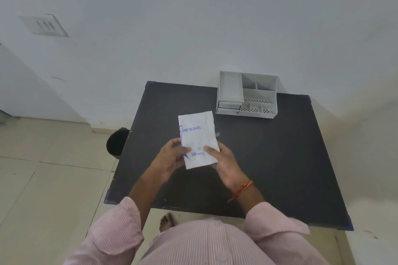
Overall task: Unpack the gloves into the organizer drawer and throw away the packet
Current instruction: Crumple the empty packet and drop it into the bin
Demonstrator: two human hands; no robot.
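Note:
A flat white glove packet (197, 135) with blue print is held upright above the black table (269, 157). My left hand (172, 157) grips its lower left edge, thumb on the front. My right hand (224, 161) grips its lower right corner, thumb on the front too. The packet looks sealed; no gloves show. A grey desk organizer (247, 94) stands at the table's far edge against the wall, with open top compartments and two small drawers (228, 108) at its front left, both pushed in.
A small black bin (117, 141) stands on the tiled floor just left of the table. A white wall runs close behind the table. My bare foot (167, 220) shows at the table's near edge.

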